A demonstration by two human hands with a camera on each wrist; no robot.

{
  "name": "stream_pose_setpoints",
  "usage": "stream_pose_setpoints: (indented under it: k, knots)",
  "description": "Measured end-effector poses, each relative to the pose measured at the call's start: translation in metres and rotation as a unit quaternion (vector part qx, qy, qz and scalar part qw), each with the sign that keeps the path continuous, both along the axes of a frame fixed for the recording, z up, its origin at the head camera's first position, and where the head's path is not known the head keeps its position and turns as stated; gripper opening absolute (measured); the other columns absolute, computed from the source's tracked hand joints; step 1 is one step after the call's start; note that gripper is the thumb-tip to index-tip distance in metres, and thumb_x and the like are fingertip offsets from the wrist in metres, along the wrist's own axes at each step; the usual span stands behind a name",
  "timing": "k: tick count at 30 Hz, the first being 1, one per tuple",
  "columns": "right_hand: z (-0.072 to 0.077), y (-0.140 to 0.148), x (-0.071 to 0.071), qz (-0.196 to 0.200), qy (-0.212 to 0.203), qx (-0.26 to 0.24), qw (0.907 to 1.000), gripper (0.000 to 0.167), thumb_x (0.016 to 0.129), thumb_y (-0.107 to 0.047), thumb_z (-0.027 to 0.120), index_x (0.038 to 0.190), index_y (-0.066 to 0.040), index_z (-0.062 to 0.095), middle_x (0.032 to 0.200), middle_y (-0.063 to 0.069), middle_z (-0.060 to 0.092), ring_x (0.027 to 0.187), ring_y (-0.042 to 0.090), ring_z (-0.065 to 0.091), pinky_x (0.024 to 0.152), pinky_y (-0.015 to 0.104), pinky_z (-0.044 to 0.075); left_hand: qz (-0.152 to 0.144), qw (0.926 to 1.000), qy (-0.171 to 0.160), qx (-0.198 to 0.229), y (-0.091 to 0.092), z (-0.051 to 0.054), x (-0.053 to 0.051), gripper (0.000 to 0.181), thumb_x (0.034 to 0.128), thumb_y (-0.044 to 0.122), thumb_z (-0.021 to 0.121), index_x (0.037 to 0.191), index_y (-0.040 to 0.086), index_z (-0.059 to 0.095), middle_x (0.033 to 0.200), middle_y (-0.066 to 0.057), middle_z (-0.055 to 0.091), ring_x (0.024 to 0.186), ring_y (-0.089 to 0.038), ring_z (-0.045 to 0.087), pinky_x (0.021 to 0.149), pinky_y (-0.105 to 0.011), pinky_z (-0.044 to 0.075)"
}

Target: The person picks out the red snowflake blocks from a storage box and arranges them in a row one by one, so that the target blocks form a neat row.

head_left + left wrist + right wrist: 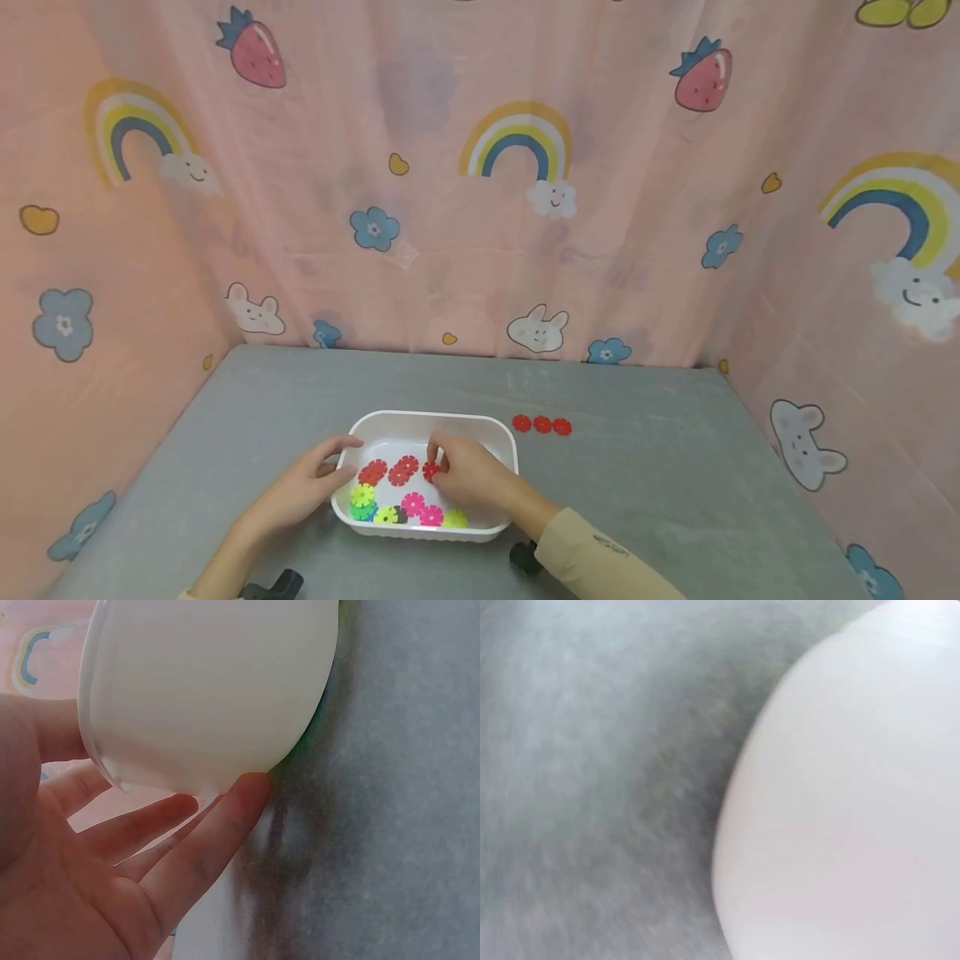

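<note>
A pink printed curtain [420, 275] is hung around a grey table [675, 467]. On the table a white tray [423, 533] is set upright, directly in front of the person, presumably so that both hands can be brought to it. The tray's wall is held at the left end by the left hand [303, 483], its digits parted and placed on both sides of the rim; steadying is judged to be the purpose. The right hand [468, 471] is lowered inside the tray, thumb and forefinger nearly closed on a red disc [431, 472], an edge grip apparently suited to so thin a piece. Whether that disc is clear of the tray floor cannot be told. Other red, pink, yellow and green discs [412, 503] are left loose within. Three red discs [542, 425] are lined up beyond the tray's right end, apparently kept apart by colour.
</note>
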State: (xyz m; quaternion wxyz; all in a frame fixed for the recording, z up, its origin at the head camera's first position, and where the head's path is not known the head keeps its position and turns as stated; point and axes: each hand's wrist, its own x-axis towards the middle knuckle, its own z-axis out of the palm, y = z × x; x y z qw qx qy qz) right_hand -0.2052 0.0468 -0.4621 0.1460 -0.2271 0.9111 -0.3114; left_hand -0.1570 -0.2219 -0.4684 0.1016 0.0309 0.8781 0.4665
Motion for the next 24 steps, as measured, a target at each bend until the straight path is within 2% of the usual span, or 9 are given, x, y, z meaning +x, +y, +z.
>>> stream_pose_setpoints:
  k: [9, 14, 24]
  knots:
    - [0.019, 0.014, 0.001, 0.026, 0.042, -0.027, 0.9984, 0.021, 0.088, -0.005, 0.071, 0.097, -0.019, 0.059, 0.073, -0.006, 0.055, 0.064, 0.01, 0.052, 0.057, 0.022, 0.047, 0.006, 0.9999, 0.001, -0.008, 0.001, 0.0, 0.001, 0.045, 0.1003, 0.032, 0.064, 0.141, 0.014, 0.054, 0.153, -0.024, 0.043, 0.132, -0.052, 0.05, 0.098, -0.066, 0.047]
    - [0.032, 0.026, -0.001, 0.03, 0.062, -0.048, 0.9965, 0.019, 0.089, -0.004, 0.072, 0.098, -0.016, 0.06, 0.074, -0.006, 0.055, 0.065, 0.01, 0.053, 0.057, 0.021, 0.049, 0.01, 0.9999, -0.002, -0.012, 0.002, 0.002, 0.002, 0.046, 0.1002, 0.032, 0.064, 0.141, 0.015, 0.054, 0.153, -0.023, 0.044, 0.132, -0.051, 0.049, 0.099, -0.066, 0.047]
    - [0.045, 0.06, -0.006, 0.002, 0.105, -0.092, 0.9902, 0.019, 0.089, -0.004, 0.072, 0.103, -0.014, 0.062, 0.081, -0.005, 0.057, 0.075, 0.015, 0.056, 0.061, 0.023, 0.054, 0.018, 0.9998, -0.004, -0.006, 0.002, 0.0, 0.003, 0.044, 0.1002, 0.03, 0.064, 0.141, 0.016, 0.054, 0.154, -0.023, 0.043, 0.134, -0.051, 0.048, 0.1, -0.066, 0.046]
